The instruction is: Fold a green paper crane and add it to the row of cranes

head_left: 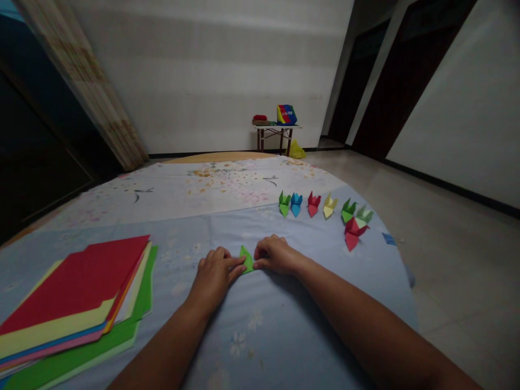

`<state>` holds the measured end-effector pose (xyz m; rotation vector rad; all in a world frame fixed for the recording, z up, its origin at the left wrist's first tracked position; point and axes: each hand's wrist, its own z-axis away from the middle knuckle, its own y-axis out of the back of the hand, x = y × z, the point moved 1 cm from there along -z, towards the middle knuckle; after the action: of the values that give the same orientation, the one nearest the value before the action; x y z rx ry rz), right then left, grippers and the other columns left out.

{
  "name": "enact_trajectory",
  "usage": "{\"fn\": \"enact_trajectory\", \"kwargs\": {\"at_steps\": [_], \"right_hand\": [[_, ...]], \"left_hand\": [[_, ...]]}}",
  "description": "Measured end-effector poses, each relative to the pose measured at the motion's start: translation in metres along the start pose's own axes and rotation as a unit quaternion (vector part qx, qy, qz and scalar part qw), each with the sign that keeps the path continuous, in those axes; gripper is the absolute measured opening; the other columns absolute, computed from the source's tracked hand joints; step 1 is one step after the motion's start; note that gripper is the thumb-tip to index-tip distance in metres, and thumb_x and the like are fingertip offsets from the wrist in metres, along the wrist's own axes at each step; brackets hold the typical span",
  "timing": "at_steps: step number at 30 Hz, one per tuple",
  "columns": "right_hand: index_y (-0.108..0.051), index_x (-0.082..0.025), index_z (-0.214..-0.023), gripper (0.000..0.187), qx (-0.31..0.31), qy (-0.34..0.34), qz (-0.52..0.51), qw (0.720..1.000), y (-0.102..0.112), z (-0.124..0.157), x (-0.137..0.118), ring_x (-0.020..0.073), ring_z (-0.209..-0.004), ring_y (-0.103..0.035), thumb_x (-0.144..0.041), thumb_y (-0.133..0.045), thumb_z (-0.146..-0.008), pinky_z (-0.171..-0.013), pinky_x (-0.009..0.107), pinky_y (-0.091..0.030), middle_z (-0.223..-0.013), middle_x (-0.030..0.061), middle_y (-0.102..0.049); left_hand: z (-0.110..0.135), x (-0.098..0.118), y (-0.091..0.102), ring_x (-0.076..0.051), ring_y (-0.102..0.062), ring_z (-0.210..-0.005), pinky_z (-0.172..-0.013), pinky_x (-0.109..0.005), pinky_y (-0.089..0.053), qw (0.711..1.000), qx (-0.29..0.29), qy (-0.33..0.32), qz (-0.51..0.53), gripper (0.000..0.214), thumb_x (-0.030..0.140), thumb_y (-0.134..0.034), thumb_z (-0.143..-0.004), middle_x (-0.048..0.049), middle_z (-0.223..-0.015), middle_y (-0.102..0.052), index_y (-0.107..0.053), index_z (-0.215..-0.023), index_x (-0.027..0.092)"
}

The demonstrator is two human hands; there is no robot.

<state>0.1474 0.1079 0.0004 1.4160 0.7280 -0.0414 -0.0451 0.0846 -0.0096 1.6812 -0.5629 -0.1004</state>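
A small piece of folded green paper (246, 259) lies on the blue part of the tablecloth, with one point sticking up away from me. My left hand (217, 271) pinches its left side between thumb and forefinger. On the other side, my right hand (276, 254) has its fingers drawn together at the paper's right corner. Parts of the paper's edges are hidden under my fingertips.
Several folded paper cranes stand at the right, among them a blue crane (296, 203) and a red crane (353, 234). A stack of coloured paper sheets (81, 281) lies at the left. The round table's edge (400, 271) curves along the right.
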Motion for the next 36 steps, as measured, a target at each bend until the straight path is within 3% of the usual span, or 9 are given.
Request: {"fn": "enact_trajectory", "kwargs": {"at_steps": [3, 6, 12, 15, 17, 21, 24, 29, 36], "right_hand": [[-0.067, -0.021, -0.080, 0.022, -0.002, -0.009, -0.046, 0.999, 0.000, -0.001, 0.005, 0.0161, -0.079, -0.055, -0.040, -0.069, -0.069, -0.070, 0.027, -0.033, -0.078, 0.0004, -0.066], [-0.067, -0.018, -0.081, 0.025, 0.006, -0.045, -0.109, 0.993, -0.003, -0.002, 0.008, 0.0117, -0.065, -0.054, -0.042, -0.058, -0.078, -0.062, 0.024, -0.034, -0.071, 0.0001, -0.065], [-0.067, -0.022, -0.078, 0.026, 0.030, -0.026, 0.001, 0.999, -0.002, -0.002, -0.003, 0.0170, -0.079, -0.054, -0.045, -0.069, -0.067, -0.070, 0.027, -0.033, -0.077, 0.0007, -0.066], [-0.067, -0.022, -0.081, 0.026, 0.013, -0.035, 0.015, 0.999, 0.001, -0.002, -0.007, 0.0172, -0.079, -0.054, -0.046, -0.067, -0.069, -0.070, 0.028, -0.033, -0.080, 0.0011, -0.066], [-0.067, -0.022, -0.081, 0.023, 0.001, -0.040, 0.024, 0.999, 0.003, -0.003, -0.007, 0.0167, -0.078, -0.054, -0.042, -0.067, -0.070, -0.070, 0.028, -0.033, -0.079, 0.0007, -0.066], [-0.067, -0.022, -0.080, 0.019, -0.038, -0.061, 0.000, 0.997, 0.007, -0.009, -0.005, 0.0147, -0.073, -0.055, -0.039, -0.063, -0.073, -0.066, 0.026, -0.033, -0.077, 0.0001, -0.067], [-0.068, -0.022, -0.080, 0.029, -0.040, -0.079, -0.009, 0.996, 0.005, -0.017, -0.005, 0.0154, -0.073, -0.056, -0.049, -0.056, -0.077, -0.067, 0.027, -0.033, -0.075, 0.0013, -0.067], [-0.067, -0.021, -0.071, 0.047, 0.019, -0.093, 0.053, 0.994, -0.006, -0.027, -0.012, 0.0242, -0.089, -0.051, -0.067, -0.060, -0.062, -0.076, 0.035, -0.031, -0.077, 0.0053, -0.066], [-0.067, -0.022, -0.071, 0.048, 0.033, -0.111, 0.054, 0.992, -0.007, -0.044, -0.008, 0.0264, -0.092, -0.048, -0.069, -0.060, -0.061, -0.078, 0.037, -0.030, -0.079, 0.0066, -0.065]], "left_hand": [[-0.001, -0.002, 0.000, -0.021, -0.050, -0.088, -0.074, -0.032, -0.035, 1.000, -0.012, 0.003, 0.013, 0.024, 0.040, -0.059, -0.079, -0.0021, -0.089, -0.055, -0.066, -0.103, 0.037], [-0.002, -0.003, 0.001, -0.020, -0.050, -0.088, -0.075, -0.031, -0.035, 0.999, -0.025, 0.005, 0.020, 0.026, 0.041, -0.059, -0.079, -0.0019, -0.089, -0.056, -0.065, -0.104, 0.037], [0.004, 0.013, 0.015, -0.024, -0.050, -0.092, -0.077, -0.035, -0.035, 0.998, -0.015, -0.020, -0.049, 0.024, 0.038, -0.056, -0.082, -0.0045, -0.093, -0.059, -0.065, -0.105, 0.035], [0.010, 0.034, 0.020, -0.027, -0.045, -0.108, -0.086, -0.041, -0.032, 0.994, 0.012, -0.048, -0.093, 0.024, 0.025, -0.051, -0.085, -0.0073, -0.114, -0.057, -0.063, -0.105, 0.030], [0.014, 0.048, 0.020, -0.025, -0.049, -0.103, -0.086, -0.039, -0.034, 0.992, -0.031, -0.086, -0.084, 0.028, 0.019, -0.046, -0.087, -0.0071, -0.108, -0.061, -0.060, -0.110, 0.027], [0.019, 0.064, 0.017, -0.026, -0.055, -0.096, -0.086, -0.040, -0.037, 0.989, -0.107, -0.060, -0.081, 0.030, 0.022, -0.047, -0.085, -0.0120, -0.102, -0.064, -0.059, -0.112, 0.014], [0.020, 0.068, 0.018, -0.028, -0.055, -0.100, -0.088, -0.042, -0.037, 0.987, -0.125, -0.053, -0.083, 0.034, 0.025, -0.047, -0.085, -0.0148, -0.110, -0.062, -0.057, -0.114, 0.012], [0.022, 0.068, 0.021, -0.028, -0.053, -0.105, -0.093, -0.046, -0.033, 0.987, -0.133, -0.051, -0.077, 0.037, 0.025, -0.046, -0.084, -0.0153, -0.115, -0.059, -0.055, -0.117, 0.013], [0.022, 0.067, 0.024, -0.029, -0.054, -0.102, -0.094, -0.047, -0.032, 0.990, -0.131, -0.049, -0.036, 0.037, 0.028, -0.047, -0.082, -0.0153, -0.109, -0.061, -0.056, -0.114, 0.012]]}}
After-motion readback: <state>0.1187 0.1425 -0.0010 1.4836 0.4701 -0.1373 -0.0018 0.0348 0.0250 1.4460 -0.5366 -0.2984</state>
